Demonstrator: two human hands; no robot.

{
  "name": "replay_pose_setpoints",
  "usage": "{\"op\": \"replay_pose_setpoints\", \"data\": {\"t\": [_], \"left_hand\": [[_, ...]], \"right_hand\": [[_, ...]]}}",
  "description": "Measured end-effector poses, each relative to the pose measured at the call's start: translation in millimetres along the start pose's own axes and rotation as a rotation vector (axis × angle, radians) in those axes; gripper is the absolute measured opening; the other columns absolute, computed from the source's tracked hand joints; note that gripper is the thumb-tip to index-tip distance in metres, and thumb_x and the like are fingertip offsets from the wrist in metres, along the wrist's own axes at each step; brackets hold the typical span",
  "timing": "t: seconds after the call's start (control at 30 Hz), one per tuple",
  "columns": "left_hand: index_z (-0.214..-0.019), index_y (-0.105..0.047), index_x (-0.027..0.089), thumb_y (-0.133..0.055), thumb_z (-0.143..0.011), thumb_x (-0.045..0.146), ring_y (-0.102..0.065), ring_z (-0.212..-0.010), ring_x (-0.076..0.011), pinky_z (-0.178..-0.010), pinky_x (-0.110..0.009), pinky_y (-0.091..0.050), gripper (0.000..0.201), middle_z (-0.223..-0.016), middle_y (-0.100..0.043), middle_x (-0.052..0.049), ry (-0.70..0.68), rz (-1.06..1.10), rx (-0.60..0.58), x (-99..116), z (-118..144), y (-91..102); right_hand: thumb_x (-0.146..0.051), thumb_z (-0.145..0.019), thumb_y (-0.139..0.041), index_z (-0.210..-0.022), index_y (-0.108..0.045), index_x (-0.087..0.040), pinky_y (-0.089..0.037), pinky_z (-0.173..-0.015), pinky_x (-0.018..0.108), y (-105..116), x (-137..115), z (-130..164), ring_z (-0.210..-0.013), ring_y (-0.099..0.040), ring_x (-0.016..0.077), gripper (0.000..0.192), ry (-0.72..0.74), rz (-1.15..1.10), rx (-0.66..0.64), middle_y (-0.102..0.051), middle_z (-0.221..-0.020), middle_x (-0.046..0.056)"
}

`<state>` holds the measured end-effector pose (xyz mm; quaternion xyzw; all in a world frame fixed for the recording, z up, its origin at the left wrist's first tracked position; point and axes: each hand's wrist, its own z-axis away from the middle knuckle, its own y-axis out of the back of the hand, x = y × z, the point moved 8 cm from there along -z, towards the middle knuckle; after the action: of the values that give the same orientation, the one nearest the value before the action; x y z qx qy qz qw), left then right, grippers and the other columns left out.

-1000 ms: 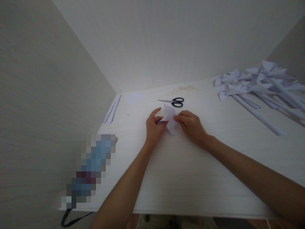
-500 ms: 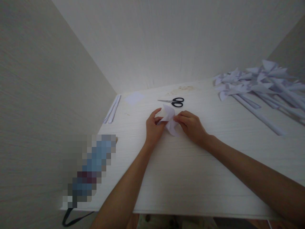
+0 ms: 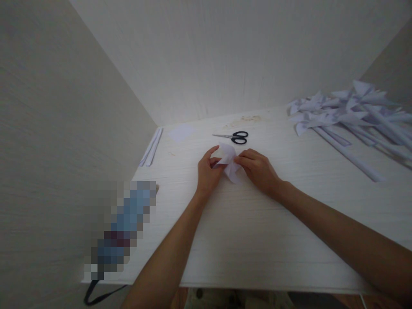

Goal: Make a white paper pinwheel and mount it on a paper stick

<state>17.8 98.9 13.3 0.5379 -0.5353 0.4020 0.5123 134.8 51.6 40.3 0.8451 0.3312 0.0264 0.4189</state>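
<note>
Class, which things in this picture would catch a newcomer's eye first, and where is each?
Mid-table, the left hand and right hand pinch a folded white paper piece between them. Black-handled scissors lie just beyond it. A heap of paper pinwheels fills the table's far right.

Folded paper (image 3: pixel 229 161) sat mid-table (image 3: pixel 257 240), left hand (image 3: pixel 207 174) on its left, right hand (image 3: pixel 257 171) on its right. Scissors (image 3: pixel 234 137) lay just behind it. Paper strips (image 3: pixel 152 147) lay far left, paper pinwheels pile (image 3: pixel 347 116) far right.
</note>
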Motion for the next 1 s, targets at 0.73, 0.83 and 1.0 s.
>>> {"op": "replay_pose_setpoints", "data": {"t": [0.73,0.83,1.0], "left_hand": [[-0.113,-0.049,0.012,-0.062,-0.054,0.013,-0.056,-0.055,-0.0098,-0.053,-0.02,-0.042,0.06,-0.067,-0.064,-0.001,0.018,-0.038,0.02,-4.0,-2.0,2.2],[-0.111,-0.05,0.012,-0.063,-0.054,0.012,-0.057,-0.055,-0.01,-0.053,-0.02,-0.042,0.058,-0.066,-0.064,-0.001,0.025,-0.05,0.041,-4.0,-2.1,3.4],[-0.11,-0.05,0.011,-0.063,-0.054,0.011,-0.057,-0.054,-0.0102,-0.053,-0.02,-0.043,0.057,-0.066,-0.064,-0.002,0.044,-0.04,0.058,-4.5,-2.2,3.9]], "right_hand": [[-0.016,-0.082,-0.045,-0.075,-0.061,-0.015,-0.042,-0.067,0.03,1.6,15.1,-2.2,-0.073,-0.052,0.0178,0.017,-0.173,-0.154,0.026,-0.058,-0.075,0.008],[-0.017,-0.083,-0.044,-0.076,-0.06,-0.015,-0.042,-0.067,0.03,2.0,15.4,-2.5,-0.073,-0.051,0.018,0.018,-0.168,-0.16,0.022,-0.058,-0.076,0.008],[-0.017,-0.083,-0.043,-0.077,-0.059,-0.015,-0.041,-0.067,0.03,0.7,15.8,-3.1,-0.073,-0.049,0.018,0.018,-0.159,-0.155,0.01,-0.056,-0.076,0.008]]}}
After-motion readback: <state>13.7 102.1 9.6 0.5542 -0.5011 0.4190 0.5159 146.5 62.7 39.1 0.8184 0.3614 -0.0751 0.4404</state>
